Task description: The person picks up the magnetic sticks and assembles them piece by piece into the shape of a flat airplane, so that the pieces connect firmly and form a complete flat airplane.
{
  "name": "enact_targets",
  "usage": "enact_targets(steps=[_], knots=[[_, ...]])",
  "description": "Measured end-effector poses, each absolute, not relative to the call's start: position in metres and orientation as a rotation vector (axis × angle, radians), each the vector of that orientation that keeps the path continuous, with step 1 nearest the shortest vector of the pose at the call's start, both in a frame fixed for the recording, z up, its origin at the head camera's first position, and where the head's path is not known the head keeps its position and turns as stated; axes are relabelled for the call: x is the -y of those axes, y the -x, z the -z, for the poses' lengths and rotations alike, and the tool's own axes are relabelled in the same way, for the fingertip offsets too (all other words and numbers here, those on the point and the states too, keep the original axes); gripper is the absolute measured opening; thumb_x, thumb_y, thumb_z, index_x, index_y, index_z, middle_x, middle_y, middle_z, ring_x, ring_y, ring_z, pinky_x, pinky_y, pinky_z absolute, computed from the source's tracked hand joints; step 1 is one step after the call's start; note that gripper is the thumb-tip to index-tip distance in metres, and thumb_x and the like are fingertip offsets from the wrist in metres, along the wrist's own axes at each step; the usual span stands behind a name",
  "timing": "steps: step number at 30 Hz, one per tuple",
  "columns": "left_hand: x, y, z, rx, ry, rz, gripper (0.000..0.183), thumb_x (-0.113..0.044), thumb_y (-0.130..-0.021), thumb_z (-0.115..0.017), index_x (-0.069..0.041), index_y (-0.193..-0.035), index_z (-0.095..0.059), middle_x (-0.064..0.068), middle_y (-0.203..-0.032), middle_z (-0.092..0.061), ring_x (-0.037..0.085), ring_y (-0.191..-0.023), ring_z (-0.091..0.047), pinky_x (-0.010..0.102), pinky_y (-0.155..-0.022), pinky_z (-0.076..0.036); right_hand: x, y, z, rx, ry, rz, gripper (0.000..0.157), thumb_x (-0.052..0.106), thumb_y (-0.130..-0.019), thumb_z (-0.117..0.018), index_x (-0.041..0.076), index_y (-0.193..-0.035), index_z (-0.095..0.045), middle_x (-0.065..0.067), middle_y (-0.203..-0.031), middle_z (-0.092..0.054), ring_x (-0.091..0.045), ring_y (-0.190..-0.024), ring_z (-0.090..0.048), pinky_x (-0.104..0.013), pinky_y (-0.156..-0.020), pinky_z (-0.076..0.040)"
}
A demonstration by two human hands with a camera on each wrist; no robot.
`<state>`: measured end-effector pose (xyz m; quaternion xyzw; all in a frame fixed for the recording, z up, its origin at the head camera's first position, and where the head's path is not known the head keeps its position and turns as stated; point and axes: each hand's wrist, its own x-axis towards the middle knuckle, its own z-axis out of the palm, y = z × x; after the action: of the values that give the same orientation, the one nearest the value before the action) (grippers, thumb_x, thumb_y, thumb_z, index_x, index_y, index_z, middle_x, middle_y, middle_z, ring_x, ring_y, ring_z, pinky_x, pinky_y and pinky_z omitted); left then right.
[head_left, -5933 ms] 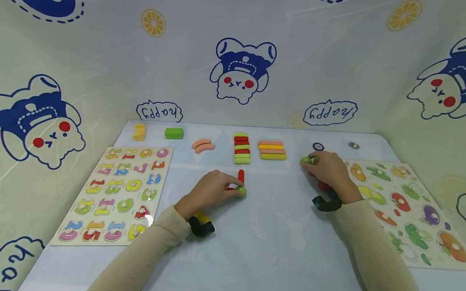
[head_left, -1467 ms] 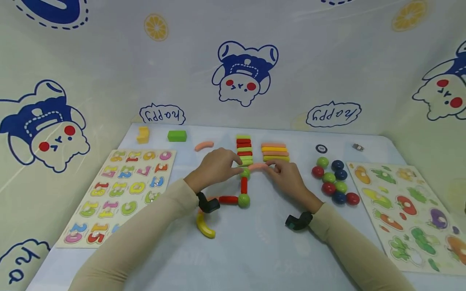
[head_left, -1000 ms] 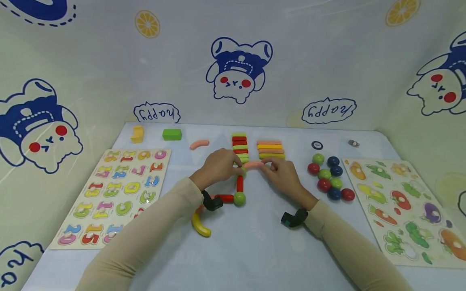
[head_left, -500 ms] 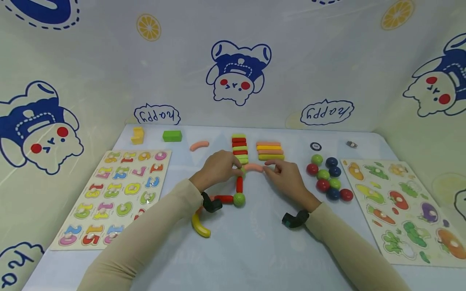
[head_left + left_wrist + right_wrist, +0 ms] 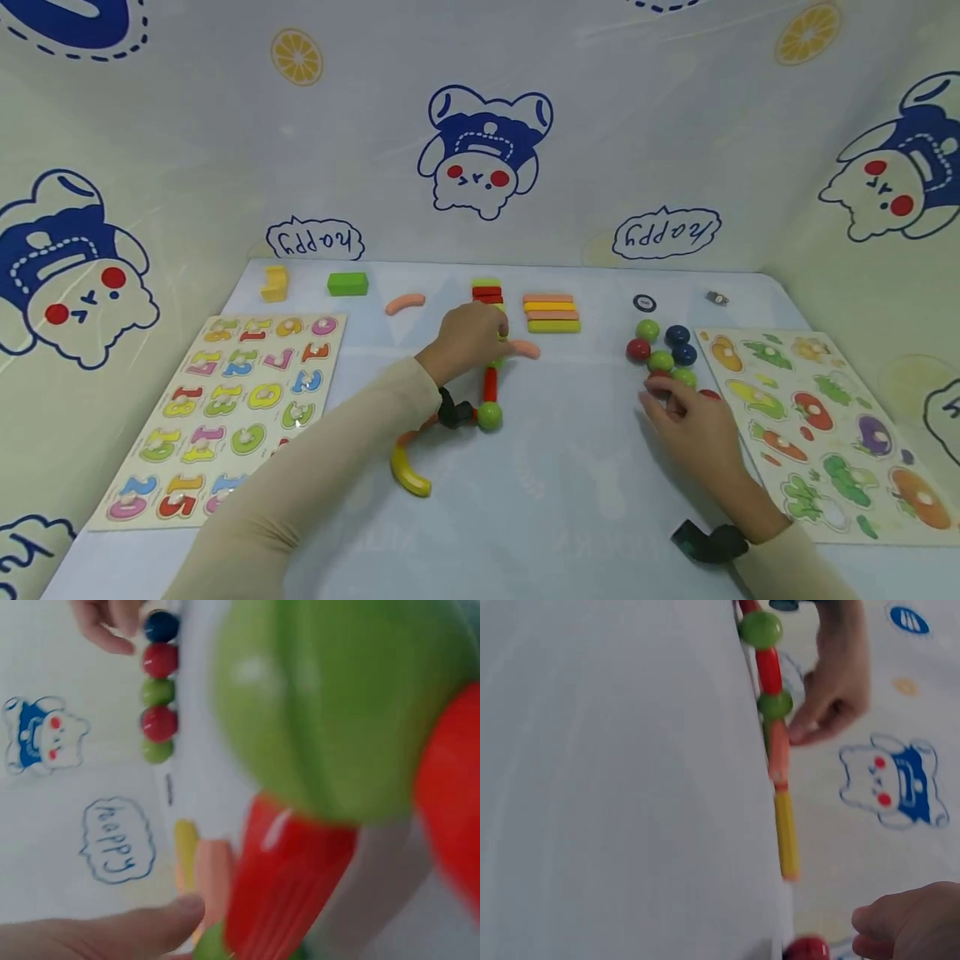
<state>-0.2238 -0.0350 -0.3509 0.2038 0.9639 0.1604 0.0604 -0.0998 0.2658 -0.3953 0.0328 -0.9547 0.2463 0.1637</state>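
Note:
My left hand [image 5: 468,337] is over the stack of red and light green sticks [image 5: 487,292], fingertips down among them and partly hidden; I cannot tell whether they grip one. Its thumb [image 5: 169,919] shows straight in the left wrist view. Close by its fingers, a curved pink piece [image 5: 523,349] meets the upper green ball [image 5: 775,704]. From that ball a red stick [image 5: 490,385] runs down to another green ball [image 5: 490,416]. My right hand [image 5: 693,425], fingers loosely bent, hovers at the near side of the loose balls, its fingertips beside a red ball [image 5: 659,375].
A number puzzle board [image 5: 339,333] lies left, a vegetable puzzle board [image 5: 712,337] right. At the back are a yellow block [image 5: 275,284], a green block [image 5: 347,284], a curved pink piece [image 5: 405,303] and stacked pink and yellow sticks [image 5: 551,313]. A toy banana [image 5: 409,475] lies near front.
My right hand has let go of the pink piece and moved right to the balls. My left hand has shifted from the upper green ball to the stick stack. The pink piece stays by the ball.

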Motion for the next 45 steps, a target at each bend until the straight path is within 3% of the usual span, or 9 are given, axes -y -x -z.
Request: enact_targets(steps=[10, 25, 30, 36, 45], knots=[[0.025, 0.219, 0.361, -2.946, -0.559, -0.444, 0.026, -0.043, -0.081, -0.07, -0.017, -0.078, -0.067, -0.005, -0.065, -0.057, 0.013, -0.057, -0.052, 0.025, -0.049, -0.042, -0.308, 0.085, 0.397, 2.674, 0.048, -0.572, 0.032, 0.031, -0.084, -0.07, 0.01, -0.107, -0.066, 0.002, -0.055, -0.042, -0.015, -0.048, -0.037, -0.025, -0.041, -0.024], [0.033, 0.214, 0.377, -2.967, -0.576, -0.649, 0.023, -0.035, -0.087, -0.065, -0.014, -0.093, -0.073, -0.003, -0.059, -0.054, 0.013, -0.061, -0.051, 0.024, -0.051, -0.04, -0.309, 0.089, 0.397, 2.827, 0.141, -0.515, 0.048, 0.045, -0.081, -0.069, 0.009, -0.111, -0.062, -0.001, -0.057, -0.042, -0.017, -0.048, -0.037, -0.028, -0.042, -0.023], [0.033, 0.211, 0.377, -2.999, -0.608, -0.627, 0.023, -0.035, -0.086, -0.066, -0.014, -0.093, -0.072, -0.005, -0.06, -0.055, 0.013, -0.062, -0.051, 0.023, -0.051, -0.041, -0.294, 0.085, 0.392, 2.9, 0.153, -0.525, 0.053, 0.053, -0.082, -0.064, 0.01, -0.112, -0.062, 0.0, -0.056, -0.042, -0.017, -0.048, -0.037, -0.029, -0.043, -0.024], [0.032, 0.208, 0.374, -3.014, -0.616, -0.66, 0.021, -0.033, -0.086, -0.067, -0.013, -0.089, -0.072, -0.004, -0.055, -0.052, 0.014, -0.057, -0.05, 0.024, -0.049, -0.04, -0.261, 0.086, 0.392, 2.934, -0.041, -0.595, 0.049, 0.051, -0.082, -0.066, 0.013, -0.112, -0.063, 0.004, -0.051, -0.04, -0.014, -0.043, -0.037, -0.026, -0.04, -0.026], [0.034, 0.205, 0.374, -3.003, -0.586, -0.65, 0.026, -0.036, -0.085, -0.067, -0.012, -0.094, -0.073, -0.004, -0.057, -0.053, 0.014, -0.061, -0.05, 0.024, -0.051, -0.04, -0.204, 0.121, 0.385, 2.94, -0.282, -0.74, 0.042, 0.046, -0.08, -0.07, 0.02, -0.112, -0.065, 0.004, -0.05, -0.042, -0.014, -0.044, -0.04, -0.026, -0.041, -0.029]])
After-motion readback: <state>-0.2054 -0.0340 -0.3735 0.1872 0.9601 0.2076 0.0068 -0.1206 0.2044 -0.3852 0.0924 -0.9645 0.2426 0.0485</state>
